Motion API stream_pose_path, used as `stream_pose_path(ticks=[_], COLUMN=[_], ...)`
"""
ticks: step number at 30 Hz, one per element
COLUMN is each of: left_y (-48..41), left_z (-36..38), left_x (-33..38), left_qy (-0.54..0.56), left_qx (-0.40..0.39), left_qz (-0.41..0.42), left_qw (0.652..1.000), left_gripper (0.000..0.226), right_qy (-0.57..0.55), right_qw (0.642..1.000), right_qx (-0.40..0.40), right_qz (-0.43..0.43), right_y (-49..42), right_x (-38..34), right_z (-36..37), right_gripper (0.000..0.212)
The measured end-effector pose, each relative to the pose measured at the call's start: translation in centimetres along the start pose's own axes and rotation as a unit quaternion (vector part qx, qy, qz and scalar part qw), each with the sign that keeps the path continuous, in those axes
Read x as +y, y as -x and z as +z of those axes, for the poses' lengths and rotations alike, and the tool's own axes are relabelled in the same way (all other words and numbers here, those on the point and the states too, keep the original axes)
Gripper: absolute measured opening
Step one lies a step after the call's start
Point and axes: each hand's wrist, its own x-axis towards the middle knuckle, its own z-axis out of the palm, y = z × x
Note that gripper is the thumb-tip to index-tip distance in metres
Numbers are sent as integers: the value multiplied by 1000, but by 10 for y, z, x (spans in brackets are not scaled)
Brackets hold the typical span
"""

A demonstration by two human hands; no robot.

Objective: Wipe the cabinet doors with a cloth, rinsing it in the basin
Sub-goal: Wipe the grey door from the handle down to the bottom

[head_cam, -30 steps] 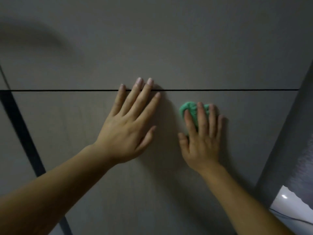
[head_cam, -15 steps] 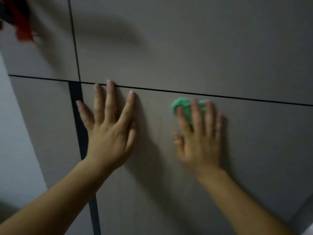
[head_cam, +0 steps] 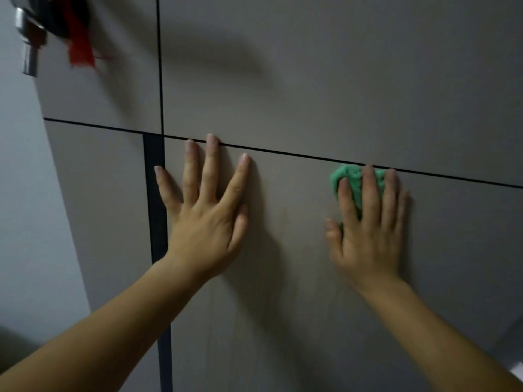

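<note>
We're in close on the lower cabinet door point(head_cam: 283, 306), a flat matte grey-brown panel with a faint vertical grain. Most of the green cloth point(head_cam: 351, 179) is hidden from us. The right hand point(head_cam: 368, 236) lies flat over it, fingers point(head_cam: 370, 193) straight and close together, pressing it against the panel rather than curling round it. Only a crumpled, fuzzy bunch shows above the fingertips, plus slivers between the fingers. It sits right at the door's top edge, just under the thin black seam point(head_cam: 283, 152), and the hand's outline is a little blurred.

Over by the door's upper left corner the left hand point(head_cam: 203, 222) is spread wide, palm on the bare panel and holding nothing. Its middle fingertip just reaches the seam, and its little finger lies beside the dark strip point(head_cam: 154, 207) that runs down the door's left edge.

Above the seam we've got the upper door point(head_cam: 311, 80), in the same smooth finish, with a soft shadow across it. In the top left corner things get murky. A shiny metal fitting point(head_cam: 28, 52) is cut by the frame and blurred, and the red scrap point(head_cam: 80, 43) next to it is too smeared for us to identify. A pale wall point(head_cam: 22, 193) fills the left side. Both forearms run out of the bottom of the frame, and a pale patch point(head_cam: 519, 374) in the bottom right corner is cut off too short to identify.
</note>
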Motion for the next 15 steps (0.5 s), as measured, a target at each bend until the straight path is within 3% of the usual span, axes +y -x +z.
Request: stream_pose_path(ticks=[3,8,12,15], left_y=[3,26,46,55], left_z=[-4,-21,-31,-34], left_x=[-5,-54,-90,-93], left_qy=[48,138,123,126], left_qx=[13,75,80,84], left_qz=[20,4,-66,-57], left_qw=[999,988,987,987], left_gripper=[69,66,65,64], right_qy=[-12,-31,-30,-78], right_qw=[1000,979,966,950], right_qx=[8,-47,-80,-97], right_qz=[22,-198,-246,-287], right_y=[-11,-67,-76,-84], right_x=[-29,-127,-128,-149], right_z=[-2,-5,-12,-16], right_gripper=[69,73,73,81])
